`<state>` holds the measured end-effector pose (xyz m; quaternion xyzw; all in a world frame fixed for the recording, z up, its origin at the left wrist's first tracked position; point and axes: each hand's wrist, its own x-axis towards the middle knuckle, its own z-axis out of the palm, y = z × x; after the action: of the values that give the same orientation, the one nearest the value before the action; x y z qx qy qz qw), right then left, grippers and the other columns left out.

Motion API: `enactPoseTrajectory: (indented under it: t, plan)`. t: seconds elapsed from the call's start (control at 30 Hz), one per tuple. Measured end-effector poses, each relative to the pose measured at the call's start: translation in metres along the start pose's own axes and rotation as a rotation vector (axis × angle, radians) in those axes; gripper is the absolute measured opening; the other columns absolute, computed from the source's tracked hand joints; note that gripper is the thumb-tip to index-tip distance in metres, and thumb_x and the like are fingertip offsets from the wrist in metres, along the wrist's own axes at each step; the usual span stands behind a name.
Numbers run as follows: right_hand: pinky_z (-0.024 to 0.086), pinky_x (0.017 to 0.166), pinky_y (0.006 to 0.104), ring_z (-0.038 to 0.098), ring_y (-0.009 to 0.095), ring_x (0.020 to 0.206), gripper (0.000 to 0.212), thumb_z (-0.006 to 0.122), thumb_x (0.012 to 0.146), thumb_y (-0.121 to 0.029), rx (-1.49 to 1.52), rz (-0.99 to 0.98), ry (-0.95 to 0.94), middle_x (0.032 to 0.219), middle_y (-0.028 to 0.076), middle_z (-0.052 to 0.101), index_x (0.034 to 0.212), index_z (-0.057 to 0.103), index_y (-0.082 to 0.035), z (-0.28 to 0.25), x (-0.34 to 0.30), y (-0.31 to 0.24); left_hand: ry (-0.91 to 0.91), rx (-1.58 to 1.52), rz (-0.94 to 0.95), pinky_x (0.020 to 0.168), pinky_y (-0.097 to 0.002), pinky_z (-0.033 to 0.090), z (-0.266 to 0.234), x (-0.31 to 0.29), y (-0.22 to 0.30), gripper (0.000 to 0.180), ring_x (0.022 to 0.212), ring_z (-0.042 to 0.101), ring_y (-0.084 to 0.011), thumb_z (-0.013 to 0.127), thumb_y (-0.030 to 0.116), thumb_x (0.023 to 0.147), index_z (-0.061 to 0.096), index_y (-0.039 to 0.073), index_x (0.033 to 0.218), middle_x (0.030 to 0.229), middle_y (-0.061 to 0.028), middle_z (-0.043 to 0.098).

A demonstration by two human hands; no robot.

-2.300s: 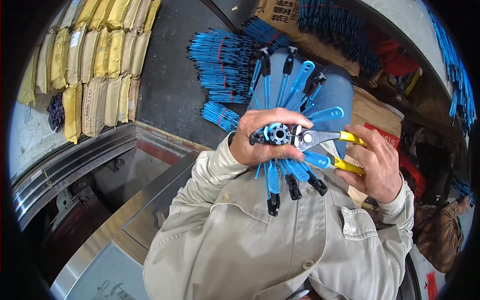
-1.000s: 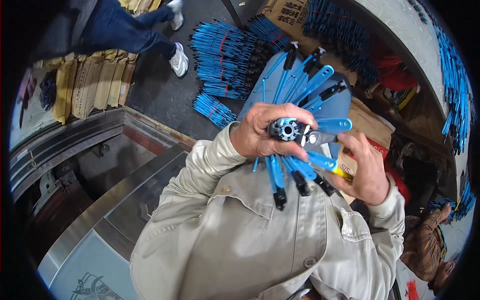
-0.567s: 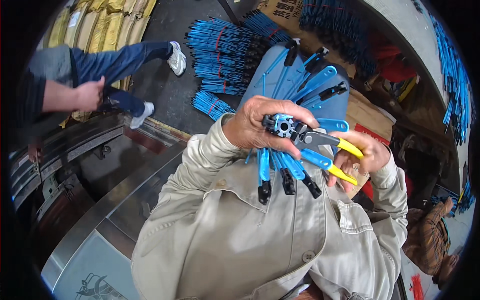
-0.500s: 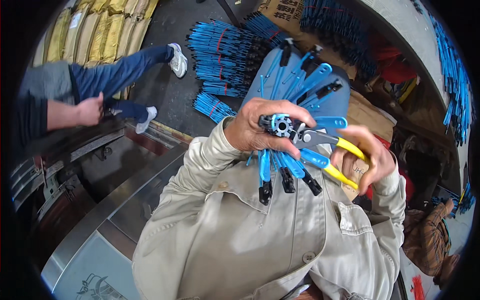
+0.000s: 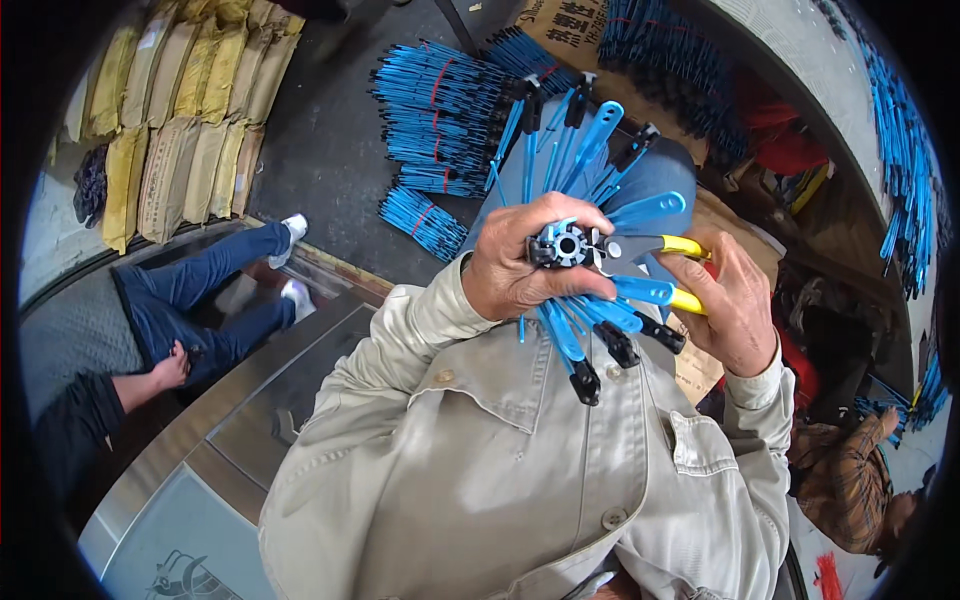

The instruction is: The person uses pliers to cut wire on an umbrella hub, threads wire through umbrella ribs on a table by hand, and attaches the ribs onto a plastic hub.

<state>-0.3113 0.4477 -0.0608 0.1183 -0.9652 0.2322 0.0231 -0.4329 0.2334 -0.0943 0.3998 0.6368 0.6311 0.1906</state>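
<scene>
My left hand is closed around a round black hub with a hole in its middle. Blue plastic arms with holes in their ends fan out from it, along with thin blue rods tipped with black pieces. The whole assembly is in front of my chest, above my knees. My right hand grips pliers by their yellow handles, which are squeezed fairly close together. Their grey jaws meet the hub's right side; what exactly they pinch is too small to tell.
Red-banded bundles of blue rods lie on the floor ahead, near a cardboard sheet. Stacked yellow-brown packs stand far left. A person is at left, another in a plaid shirt at right. More blue rods lie far right.
The plier handles have come closer together as my right fingers closed. The hub assembly has turned slightly in my left hand. The person at left has moved back toward the lower left.
</scene>
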Motion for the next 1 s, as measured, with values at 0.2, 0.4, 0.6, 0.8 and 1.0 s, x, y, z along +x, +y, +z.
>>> enactPoseTrajectory:
  t: [0.2, 0.4, 0.6, 0.8, 1.0]
  plan:
    - [0.043, 0.059, 0.0358, 0.052, 0.025, 0.069, 0.029, 0.067, 0.070, -0.021, 0.050, 0.006, -0.004, 0.082, 0.010, 0.048, 0.093, 0.057, -0.007, 0.017, 0.017, 0.014, 0.038, -0.048, -0.039, 0.065, -0.0252, 0.046, -0.008, 0.006, -0.005, 0.046, 0.073, 0.060, -0.0148, 0.081, 0.024, 0.063, 0.059, 0.003, 0.098, 0.089, -0.0083, 0.062]
    - [0.041, 0.053, 0.0350, 0.050, 0.025, 0.064, 0.024, 0.067, 0.071, -0.022, 0.029, -0.057, 0.053, 0.077, 0.011, 0.046, 0.077, 0.050, -0.005, 0.028, 0.017, 0.021, 0.083, -0.079, -0.035, 0.065, -0.0250, 0.046, -0.007, 0.002, -0.008, 0.044, 0.073, 0.060, -0.0143, 0.081, 0.023, 0.064, 0.060, 0.003, 0.097, 0.087, -0.0077, 0.062]
    - [0.040, 0.050, 0.0355, 0.051, 0.026, 0.059, 0.024, 0.065, 0.077, -0.023, 0.019, -0.055, -0.060, 0.070, 0.010, 0.048, 0.078, 0.050, -0.004, -0.005, 0.025, 0.020, 0.044, -0.112, -0.025, 0.066, -0.0248, 0.046, -0.014, 0.006, -0.009, 0.045, 0.074, 0.060, -0.0145, 0.081, 0.024, 0.063, 0.059, 0.003, 0.096, 0.087, -0.0081, 0.062]
    - [0.039, 0.048, 0.0337, 0.054, 0.025, 0.055, 0.028, 0.060, 0.085, -0.027, 0.576, 0.079, -0.605, 0.060, 0.010, 0.049, 0.084, 0.050, -0.001, -0.065, 0.048, 0.035, -0.148, -0.242, -0.085, 0.067, -0.0255, 0.047, -0.021, 0.014, -0.011, 0.049, 0.076, 0.061, -0.0157, 0.082, 0.025, 0.061, 0.058, 0.003, 0.097, 0.088, -0.0084, 0.063]
    - [0.039, 0.049, 0.0350, 0.054, 0.028, 0.053, 0.031, 0.062, 0.084, -0.028, 0.597, 0.263, -0.822, 0.060, 0.012, 0.048, 0.088, 0.049, 0.000, -0.080, 0.089, 0.047, -0.159, -0.232, -0.081, 0.067, -0.0259, 0.047, -0.031, 0.028, -0.031, 0.051, 0.076, 0.061, -0.0166, 0.083, 0.025, 0.059, 0.058, 0.003, 0.097, 0.087, -0.0085, 0.063]
